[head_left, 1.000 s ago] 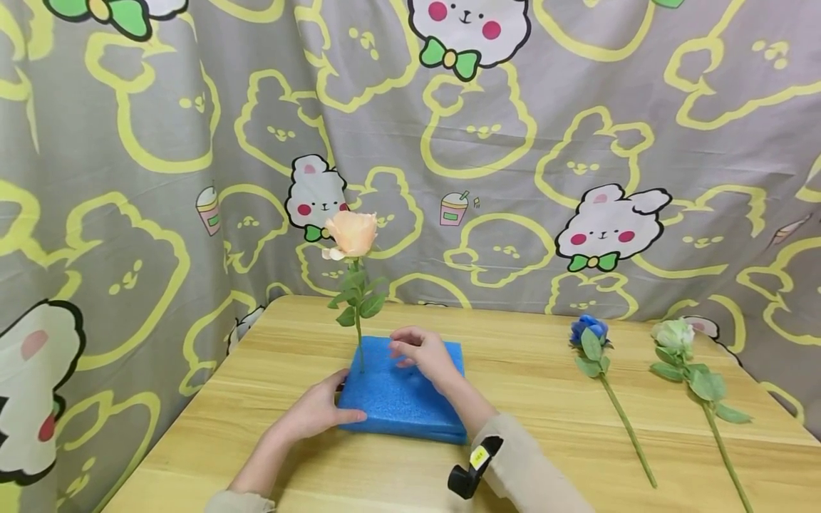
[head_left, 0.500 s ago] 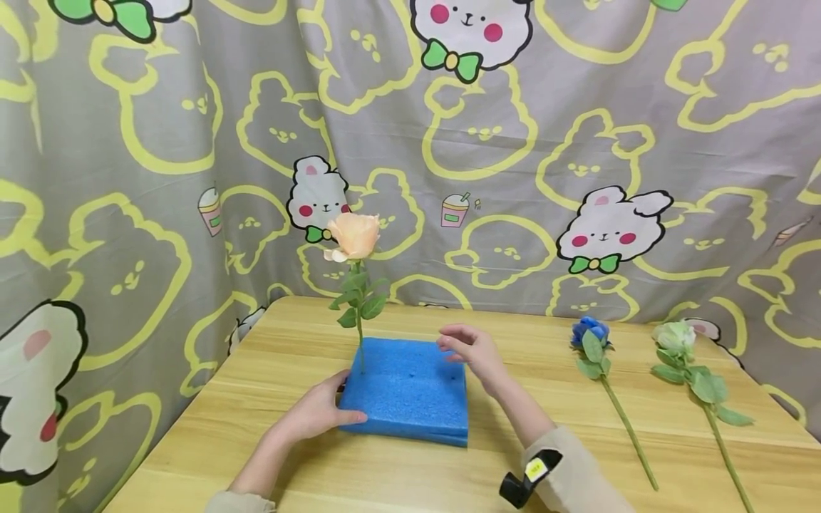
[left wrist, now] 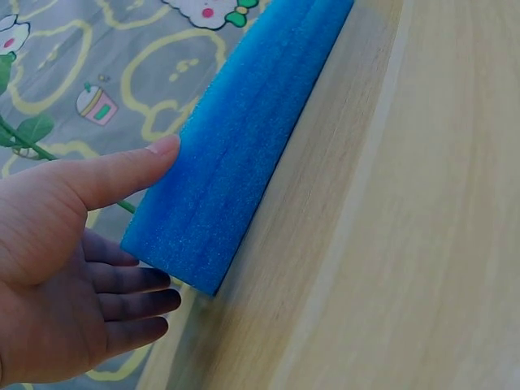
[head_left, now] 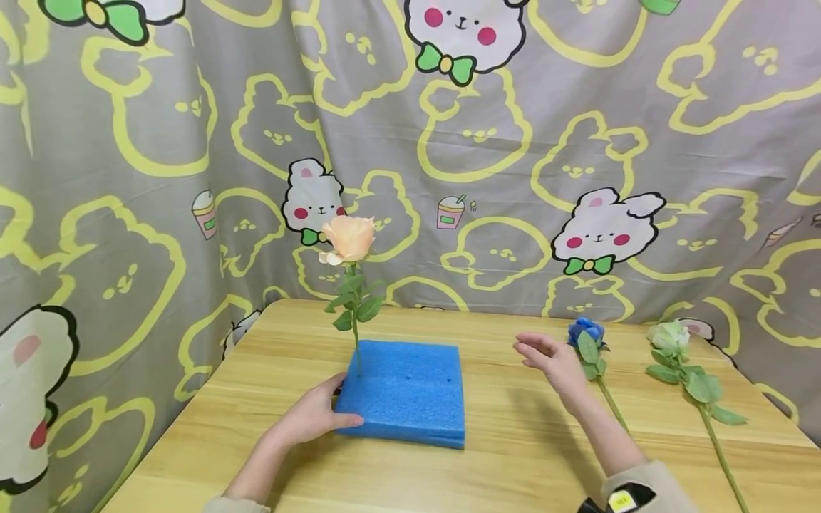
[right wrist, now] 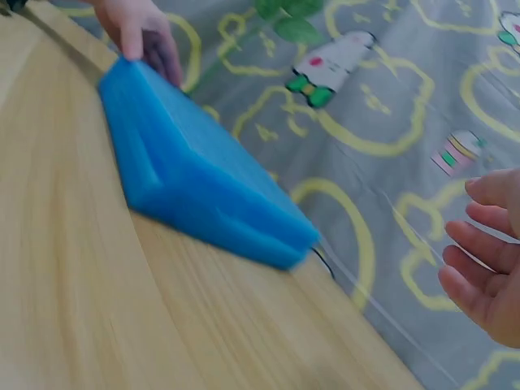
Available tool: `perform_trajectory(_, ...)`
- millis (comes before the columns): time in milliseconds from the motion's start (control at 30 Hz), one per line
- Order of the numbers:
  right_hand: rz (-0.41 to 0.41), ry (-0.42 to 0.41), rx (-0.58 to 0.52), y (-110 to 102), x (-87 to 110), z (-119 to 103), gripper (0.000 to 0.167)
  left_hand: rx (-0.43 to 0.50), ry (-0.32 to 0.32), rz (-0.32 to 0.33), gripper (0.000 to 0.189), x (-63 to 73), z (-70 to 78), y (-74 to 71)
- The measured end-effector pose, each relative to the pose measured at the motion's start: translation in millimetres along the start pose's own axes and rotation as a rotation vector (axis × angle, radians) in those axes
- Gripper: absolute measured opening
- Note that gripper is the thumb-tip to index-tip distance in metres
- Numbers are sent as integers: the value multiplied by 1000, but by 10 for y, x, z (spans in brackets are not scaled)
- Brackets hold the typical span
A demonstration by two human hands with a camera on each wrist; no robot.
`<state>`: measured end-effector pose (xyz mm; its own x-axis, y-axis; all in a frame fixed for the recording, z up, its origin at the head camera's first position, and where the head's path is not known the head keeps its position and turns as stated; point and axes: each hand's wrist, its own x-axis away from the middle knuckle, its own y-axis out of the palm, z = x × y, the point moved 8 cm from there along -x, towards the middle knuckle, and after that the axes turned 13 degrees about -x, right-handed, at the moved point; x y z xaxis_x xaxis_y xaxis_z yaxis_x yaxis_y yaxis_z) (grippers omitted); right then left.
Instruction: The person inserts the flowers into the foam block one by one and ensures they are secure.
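A blue foam block (head_left: 410,399) lies flat on the table, with a peach rose (head_left: 349,239) standing upright in its left part. Small dark holes mark the block's top. My left hand (head_left: 317,412) rests at the block's front left corner; in the left wrist view the thumb (left wrist: 134,171) touches its edge while the fingers (left wrist: 134,305) extend past its end. Out to the right of the block, my right hand (head_left: 554,363) hovers over the table, holding nothing, fingers loosely bent. Nearest to it lies a blue rose (head_left: 586,335), its lower stem partly hidden by my forearm.
Right of the blue rose, a pale green-white rose (head_left: 670,338) lies on the wooden table (head_left: 487,456) with its stem toward the front edge. A patterned grey curtain (head_left: 378,135) hangs behind the table and along its left side.
My right hand has moved right, from above the foam block to beside the blue rose. The left hand stays at the block's corner, and the peach rose still stands.
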<state>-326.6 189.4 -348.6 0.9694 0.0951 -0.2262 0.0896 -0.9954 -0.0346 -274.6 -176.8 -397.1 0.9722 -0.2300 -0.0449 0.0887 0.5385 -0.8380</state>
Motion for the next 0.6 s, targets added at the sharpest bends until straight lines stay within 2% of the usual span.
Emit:
perform_trajectory(200, 56, -26, 39, -473, 145, 26, 46, 7, -14, -9, 93, 16, -6, -3)
perform_trajectory(433, 125, -1, 94, -884, 288, 56, 43, 1, -32, -12, 93, 19, -17, -7)
perform_trajectory(600, 185, 13, 118, -1168, 361, 79, 32, -13, -35, -15, 93, 4, -9, -2)
